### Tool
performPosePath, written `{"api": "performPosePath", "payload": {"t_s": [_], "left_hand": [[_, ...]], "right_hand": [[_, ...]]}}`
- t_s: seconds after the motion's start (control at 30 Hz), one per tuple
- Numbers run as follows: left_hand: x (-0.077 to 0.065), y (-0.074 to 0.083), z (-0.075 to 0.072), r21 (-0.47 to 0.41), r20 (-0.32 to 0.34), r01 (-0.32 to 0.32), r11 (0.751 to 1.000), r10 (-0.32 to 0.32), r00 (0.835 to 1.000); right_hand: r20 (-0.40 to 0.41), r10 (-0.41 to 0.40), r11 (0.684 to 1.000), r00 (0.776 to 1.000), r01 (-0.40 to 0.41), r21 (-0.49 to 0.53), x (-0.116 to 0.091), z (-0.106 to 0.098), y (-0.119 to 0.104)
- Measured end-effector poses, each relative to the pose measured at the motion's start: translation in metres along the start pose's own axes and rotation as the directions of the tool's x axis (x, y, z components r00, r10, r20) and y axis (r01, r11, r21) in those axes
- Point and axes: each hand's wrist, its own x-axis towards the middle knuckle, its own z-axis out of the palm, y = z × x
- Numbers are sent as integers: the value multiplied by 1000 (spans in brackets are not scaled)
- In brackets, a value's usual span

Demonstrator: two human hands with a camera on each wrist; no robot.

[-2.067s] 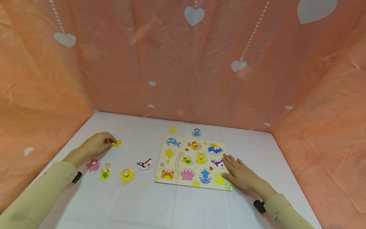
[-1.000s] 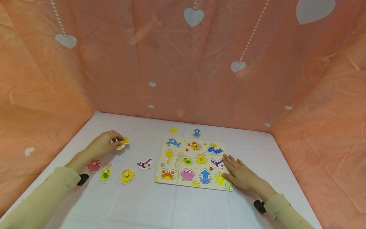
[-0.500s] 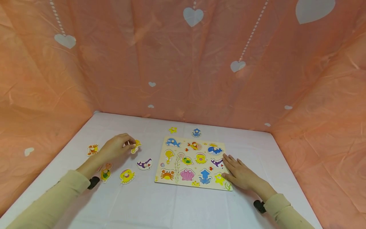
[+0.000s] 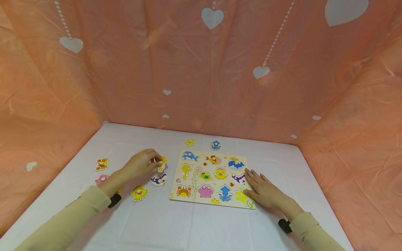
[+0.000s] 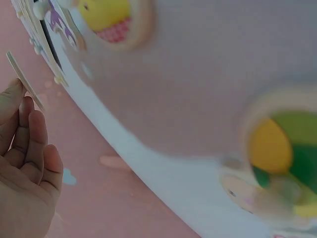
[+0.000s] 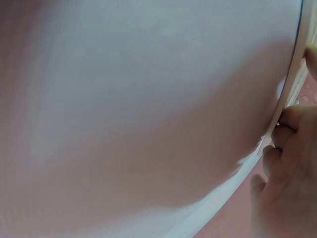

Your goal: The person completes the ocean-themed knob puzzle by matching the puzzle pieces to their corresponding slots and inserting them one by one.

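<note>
My left hand [image 4: 142, 163] pinches a yellow seahorse puzzle piece [image 4: 162, 164] above the table, left of the wooden puzzle board [image 4: 194, 164]. In the left wrist view the piece [image 5: 24, 79] shows edge-on between thumb and fingers of the hand [image 5: 29, 158]. The board has printed sea-animal places, among them a yellow seahorse shape [image 4: 186, 171]; a blue whale piece [image 4: 190, 156], a fish piece [image 4: 214, 160] and a dark blue whale piece [image 4: 236, 163] sit in its top row. My right hand [image 4: 263, 190] rests with straight fingers on the board's right edge.
Loose on the left lie a crab piece [image 4: 102, 164], a pink shell piece [image 4: 102, 179], a yellow octopus piece [image 4: 140, 192] and a purple shark piece [image 4: 159, 180]. The turtle piece [image 5: 292, 153] is mostly hidden by the left forearm. Behind the board are a starfish piece [image 4: 190, 142] and a blue squid piece [image 4: 215, 145].
My left hand has taken the seahorse piece from the far left and carried it right, toward the board. The crab piece has come into sight. My right hand has stayed put.
</note>
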Motion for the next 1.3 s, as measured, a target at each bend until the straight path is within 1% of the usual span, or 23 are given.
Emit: {"api": "performPosePath", "payload": {"t_s": [0.07, 0.2, 0.33, 0.4, 0.57, 0.87, 1.0, 1.13, 1.3], "left_hand": [[2, 5, 3, -3, 12, 11, 1000, -11, 1000], [6, 14, 8, -4, 32, -12, 1000, 12, 999], [12, 23, 14, 15, 49, -47, 999, 47, 998], [15, 26, 17, 40, 54, -81, 996, 78, 995], [24, 35, 24, 86, 69, -162, 983, 156, 985], [36, 45, 37, 106, 139, -230, 967, 214, 967], [41, 46, 41, 113, 152, -273, 955, 255, 955], [44, 48, 43, 107, 160, -291, 951, 272, 949], [47, 53, 42, 96, 191, -267, 959, 245, 951]], "right_hand": [[-2, -5, 1000, 1000, 5, 0, 0, 0, 0], [-1, -4, 1000, 1000, 4, 3, 1, 2, 0], [-1, 3, 1000, 1000, -3, -4, 0, 2, 2], [-2, 4, 1000, 1000, -4, -3, 0, 2, 2], [4, 9, 1000, 1000, -9, -2, 0, 1, 3], [11, 11, 1000, 1000, -11, -13, 1, 2, 4], [14, 14, 1000, 1000, -14, -13, 1, 2, 4], [17, 15, 1000, 1000, -15, -11, 1, 2, 4], [17, 20, 1000, 1000, -20, -4, 1, 1, 3]]}}
